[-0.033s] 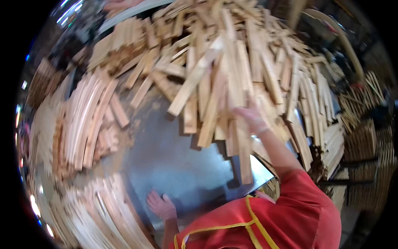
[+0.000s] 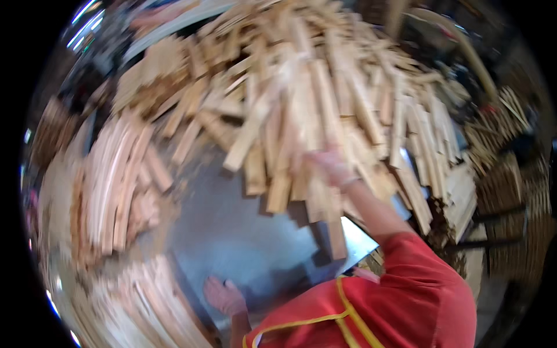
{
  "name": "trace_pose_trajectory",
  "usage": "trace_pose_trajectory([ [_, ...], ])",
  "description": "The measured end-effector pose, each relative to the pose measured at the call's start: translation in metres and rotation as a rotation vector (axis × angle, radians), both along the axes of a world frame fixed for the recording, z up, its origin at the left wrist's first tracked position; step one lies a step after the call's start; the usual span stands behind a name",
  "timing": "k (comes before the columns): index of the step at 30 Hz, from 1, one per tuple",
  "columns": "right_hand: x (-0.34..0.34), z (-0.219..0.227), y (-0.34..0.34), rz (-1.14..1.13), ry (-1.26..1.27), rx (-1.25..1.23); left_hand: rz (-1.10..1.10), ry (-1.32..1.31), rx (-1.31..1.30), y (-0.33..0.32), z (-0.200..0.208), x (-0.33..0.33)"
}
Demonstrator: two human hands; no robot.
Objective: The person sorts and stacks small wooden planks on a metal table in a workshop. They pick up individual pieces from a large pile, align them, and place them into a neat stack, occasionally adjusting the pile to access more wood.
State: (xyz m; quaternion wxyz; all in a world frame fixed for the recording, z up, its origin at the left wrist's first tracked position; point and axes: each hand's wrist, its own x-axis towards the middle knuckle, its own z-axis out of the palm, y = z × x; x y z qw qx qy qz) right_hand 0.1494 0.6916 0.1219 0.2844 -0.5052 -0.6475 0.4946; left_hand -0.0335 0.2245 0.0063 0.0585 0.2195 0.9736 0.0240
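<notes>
My right hand [image 2: 332,167] reaches out over a heap of pale wooden strips [image 2: 316,191] and rests on or just above them. Motion smears its fingers, so I cannot tell whether they grip a strip. One longer strip [image 2: 336,238] juts toward me from beneath that hand, past the ends of its neighbours. At the lower left, my left hand [image 2: 224,294] lies palm down with fingers extended on the grey metal tabletop [image 2: 232,238]; nothing is in it.
Stacked curved wooden slats [image 2: 110,180] stand on the left, with another row of slats [image 2: 145,301] nearer me. The loose heap spreads across the far side. More bundled wood [image 2: 505,191] stands at the right. Sawdust [image 2: 177,185] lies on the tabletop's left part.
My right hand has shifted slightly left over the strips. The whole view has moved a little too. My left hand stays flat on the tabletop.
</notes>
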Motion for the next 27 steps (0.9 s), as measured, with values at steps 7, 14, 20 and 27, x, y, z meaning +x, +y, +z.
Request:
trace_pose_trajectory([
  [7, -0.096, -0.025, -0.155, 0.254, 0.302, -0.167, -0.091, 0.271, -0.097, -0.005, -0.018, 0.019],
  [14, -0.076, -0.036, -0.346, 0.665, 0.009, -0.392, 0.325, -1.117, 1.182, 0.008, 0.027, -0.031],
  [20, -0.072, -0.036, -0.367, 1.176, -0.195, -0.096, 0.124, -0.663, 0.614, -0.052, -0.008, -0.057],
  [27, 0.004, -0.04, -0.278, 0.855, -0.107, -0.036, 0.061, 0.161, -0.256, -0.177, 0.034, -0.041],
])
